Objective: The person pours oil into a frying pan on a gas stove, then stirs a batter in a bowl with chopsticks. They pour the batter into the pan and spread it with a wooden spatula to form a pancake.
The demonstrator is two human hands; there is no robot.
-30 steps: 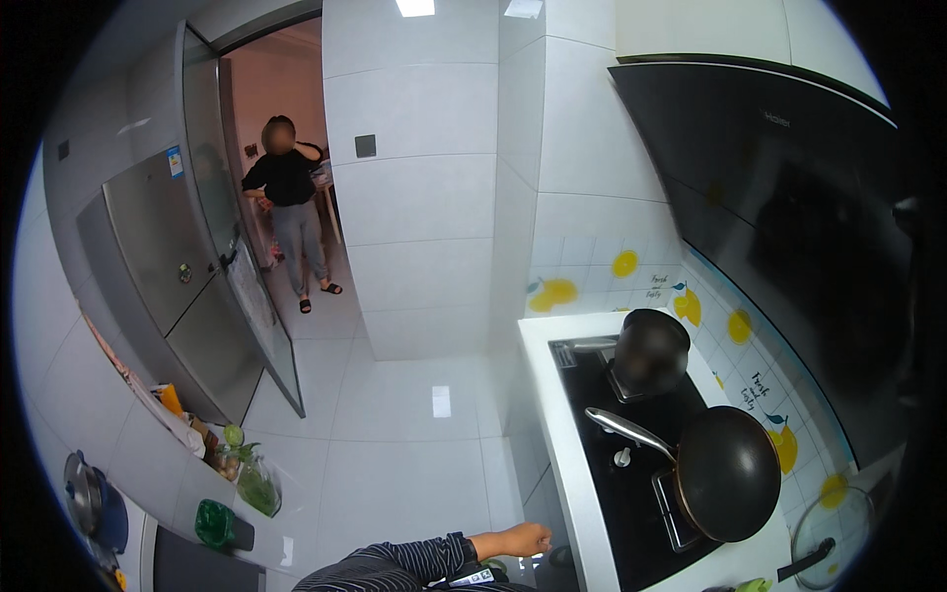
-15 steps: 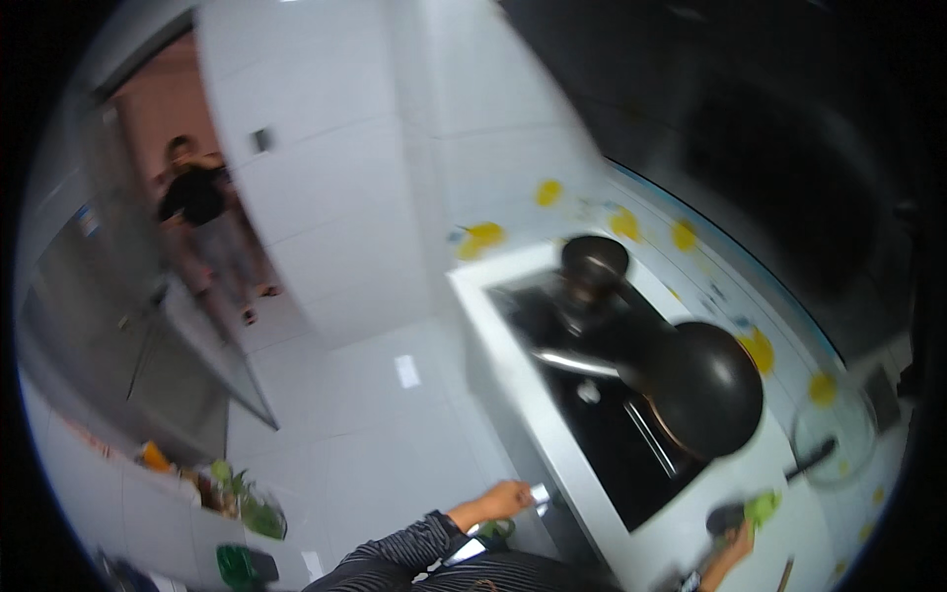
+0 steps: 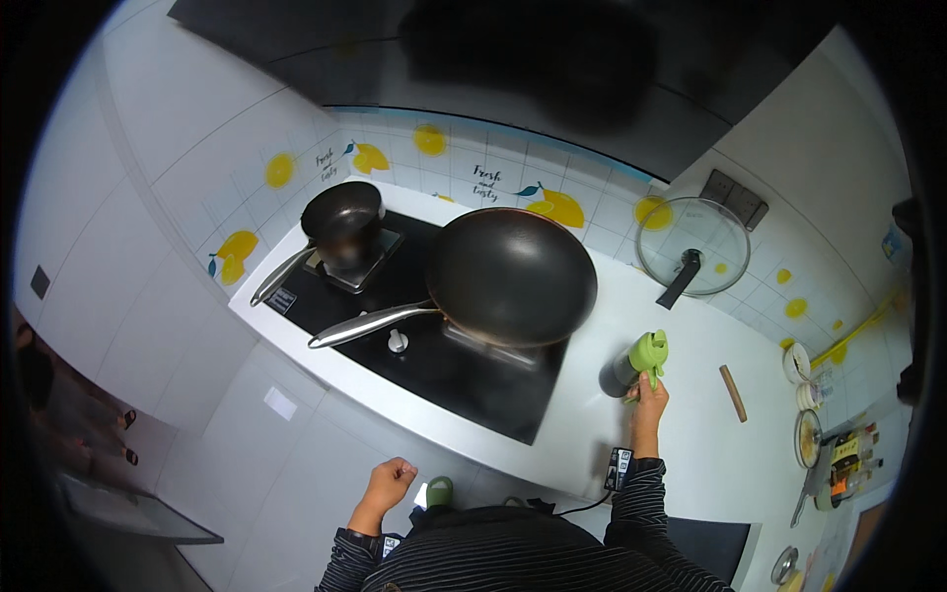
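Note:
My right hand [image 3: 647, 395] grips a dark bottle with a green spouted top [image 3: 649, 350] at the counter, right of the black cooktop [image 3: 493, 395]. My left hand [image 3: 393, 476] is low in front of the counter edge, fingers curled with nothing visible in them. A large dark wok [image 3: 513, 271] with a steel handle rests over the right burner, and a smaller dark pan [image 3: 340, 217] over the left. A glass lid [image 3: 720, 247] leans against the wall behind the bottle. A short wooden stick [image 3: 732, 393] lies to its right.
A dark range hood [image 3: 513, 59] hangs overhead. Bowls [image 3: 796, 363], condiment bottles [image 3: 853, 464] and a lidded round vessel [image 3: 807, 439] crowd the right end of the counter [image 3: 691, 444]. At far left a glass door [image 3: 128, 508] stands open, with another person's feet [image 3: 128, 434] in the doorway.
The view has swung rightward from the doorway to the cooktop. My right hand, out of view a second ago, has come in and holds the green-topped bottle.

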